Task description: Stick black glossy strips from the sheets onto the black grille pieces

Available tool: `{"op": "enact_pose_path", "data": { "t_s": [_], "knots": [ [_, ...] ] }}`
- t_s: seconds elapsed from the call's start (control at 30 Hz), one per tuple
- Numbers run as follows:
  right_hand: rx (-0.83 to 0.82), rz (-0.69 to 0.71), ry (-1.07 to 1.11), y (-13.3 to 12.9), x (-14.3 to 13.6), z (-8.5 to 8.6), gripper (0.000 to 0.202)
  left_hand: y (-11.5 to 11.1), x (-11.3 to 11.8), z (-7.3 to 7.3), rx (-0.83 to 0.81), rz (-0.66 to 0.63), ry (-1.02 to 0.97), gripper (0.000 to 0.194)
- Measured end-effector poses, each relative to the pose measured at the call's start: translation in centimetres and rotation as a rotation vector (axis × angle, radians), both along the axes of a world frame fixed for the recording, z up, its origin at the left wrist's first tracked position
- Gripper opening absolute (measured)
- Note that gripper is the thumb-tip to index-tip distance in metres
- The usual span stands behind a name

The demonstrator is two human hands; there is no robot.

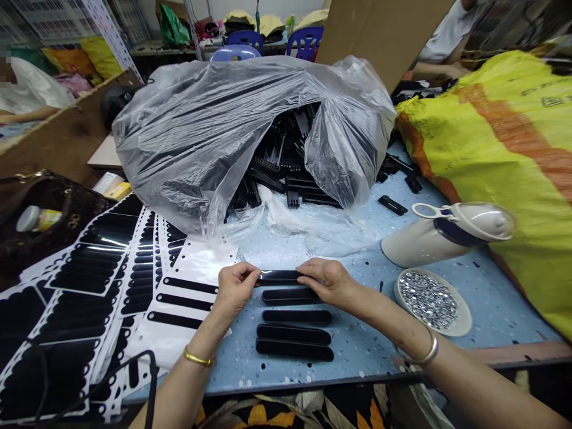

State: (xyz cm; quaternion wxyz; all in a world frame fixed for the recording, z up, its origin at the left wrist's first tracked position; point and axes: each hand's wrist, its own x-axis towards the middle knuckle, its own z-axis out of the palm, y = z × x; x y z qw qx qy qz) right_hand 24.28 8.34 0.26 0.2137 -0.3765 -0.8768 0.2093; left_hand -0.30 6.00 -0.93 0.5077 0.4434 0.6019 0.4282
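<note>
My left hand pinches the left end of a glossy black strip, and my right hand has its fingers closed on the strip's right end. Below it on the blue table, several black oblong pieces lie in a column, roughly parallel. The uppermost of these, a black piece, lies just under the held strip, its right end partly behind my right hand. To the left, a white sheet carries black adhesive strips, close to my left forearm.
A large clear plastic bag of black parts fills the back. On the right are a white bowl of small shiny pieces, a cream bottle and a yellow sack. Stacked black-strip sheets and a brown bag occupy the left.
</note>
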Motion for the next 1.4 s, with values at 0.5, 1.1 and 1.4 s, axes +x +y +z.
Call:
{"op": "enact_pose_path", "data": {
  "t_s": [0.5,1.1,1.4],
  "knots": [
    [-0.131,-0.459,0.152,0.1,3.7,0.7,0.019,0.0,-0.2,-0.4,-0.026,-0.009,0.015,0.025],
    [-0.503,-0.609,0.190,-1.5,0.5,-0.7,0.018,0.5,-0.6,-2.4,0.171,-0.147,0.245,0.030],
    [-0.583,-0.704,0.314,-1.3,2.1,-0.6,0.024,0.6,-0.5,-1.7,0.244,-0.197,0.329,0.035]
  ]
}}
